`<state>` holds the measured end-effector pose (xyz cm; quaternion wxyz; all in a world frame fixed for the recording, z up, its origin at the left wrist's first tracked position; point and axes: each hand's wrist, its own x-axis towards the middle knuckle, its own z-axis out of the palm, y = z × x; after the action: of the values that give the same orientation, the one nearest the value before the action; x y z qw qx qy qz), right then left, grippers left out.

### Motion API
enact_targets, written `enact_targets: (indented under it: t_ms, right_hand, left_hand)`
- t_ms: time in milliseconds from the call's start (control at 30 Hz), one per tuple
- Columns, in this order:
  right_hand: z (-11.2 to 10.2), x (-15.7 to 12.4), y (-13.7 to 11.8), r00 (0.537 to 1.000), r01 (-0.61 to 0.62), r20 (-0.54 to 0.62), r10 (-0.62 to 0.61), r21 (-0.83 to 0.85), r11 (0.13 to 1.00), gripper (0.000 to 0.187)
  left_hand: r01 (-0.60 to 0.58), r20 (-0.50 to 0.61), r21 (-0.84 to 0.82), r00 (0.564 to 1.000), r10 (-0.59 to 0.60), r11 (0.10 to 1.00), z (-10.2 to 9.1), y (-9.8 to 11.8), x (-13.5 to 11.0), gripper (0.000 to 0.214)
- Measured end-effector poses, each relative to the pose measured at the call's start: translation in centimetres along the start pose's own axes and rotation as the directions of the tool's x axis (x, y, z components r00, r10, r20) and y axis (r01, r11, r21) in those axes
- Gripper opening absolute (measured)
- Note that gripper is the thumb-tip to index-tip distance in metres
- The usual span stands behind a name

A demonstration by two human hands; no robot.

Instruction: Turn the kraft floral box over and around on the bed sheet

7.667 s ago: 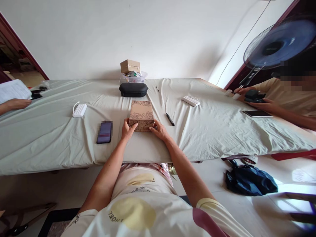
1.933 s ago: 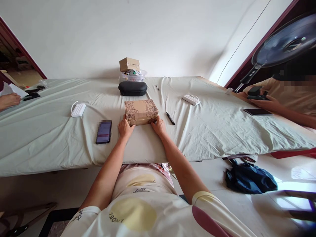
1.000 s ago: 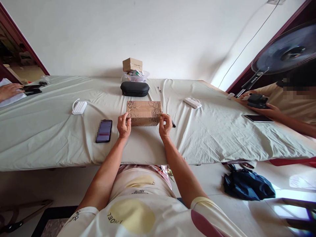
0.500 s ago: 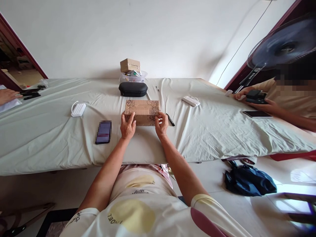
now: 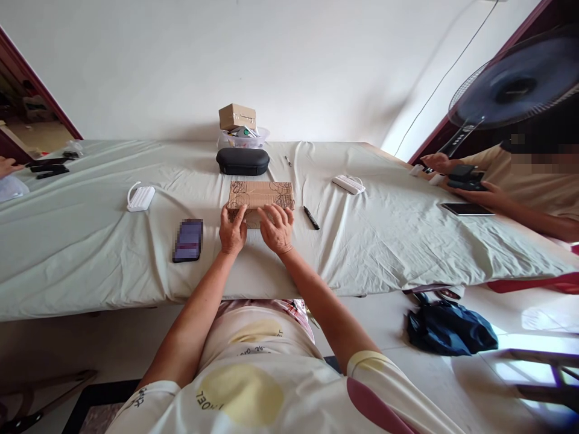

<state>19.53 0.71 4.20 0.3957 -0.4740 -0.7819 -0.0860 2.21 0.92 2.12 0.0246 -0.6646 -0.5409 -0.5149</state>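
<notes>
A brown cardboard box (image 5: 261, 194) printed with dark rose outlines lies long side across on the cloth-covered table (image 5: 362, 241), right in front of me. My left hand (image 5: 232, 228) grips its near left corner, thumb on the top. My right hand (image 5: 277, 228) rests against the box's near face toward the middle, fingers curled over the edge.
A dark phone (image 5: 187, 240) lies left of the box, a black marker (image 5: 311, 217) right of it. Behind are a black case (image 5: 243, 161), a plastic tub holding a small carton (image 5: 237, 116), and white items (image 5: 140, 197). People sit at both table ends; a fan (image 5: 511, 90) stands right.
The box has been turned from standing narrow-end-on to lying lengthwise across. Over the last half second my right hand slid from the right corner toward the middle of the near face.
</notes>
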Motion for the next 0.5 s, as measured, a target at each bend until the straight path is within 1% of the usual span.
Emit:
enact_targets:
  t_ms: [67,133,267,333,400,500]
  right_hand:
    - [0.5,0.0,-1.0,0.997,0.042,0.061,-0.041,-0.005,0.999,0.046]
    - [0.9,-0.1,-1.4,0.994,0.067,0.09,-0.066,-0.017,0.998,0.048]
    - [0.9,-0.2,-0.8,0.994,0.075,0.078,-0.073,-0.021,0.997,0.05]
    - [0.6,-0.2,-0.1,0.998,0.055,0.038,-0.053,-0.031,0.998,0.05]
    - [0.2,-0.2,0.9,1.0,0.005,-0.03,-0.007,-0.05,0.999,0.048]
    - [-0.3,-0.1,2.9,0.98,-0.135,-0.156,0.127,-0.045,0.99,0.047]
  left_hand:
    - [-0.004,-0.006,-0.007,1.0,0.004,1.0,0.0,0.2,-0.1,0.044]
    - [-0.001,-0.009,-0.01,1.0,0.001,1.0,0.0,0.3,-0.1,0.043]
    - [-0.012,-0.002,-0.008,1.0,0.012,1.0,0.0,0.3,-0.1,0.043]
    - [-0.019,-0.001,0.001,1.0,0.019,1.0,0.1,0.2,-0.1,0.045]
    - [-0.018,0.006,0.007,1.0,0.018,1.0,0.2,0.0,-0.1,0.047]
    - [0.001,0.035,-0.001,0.999,-0.001,1.0,0.3,-0.2,0.0,0.05]
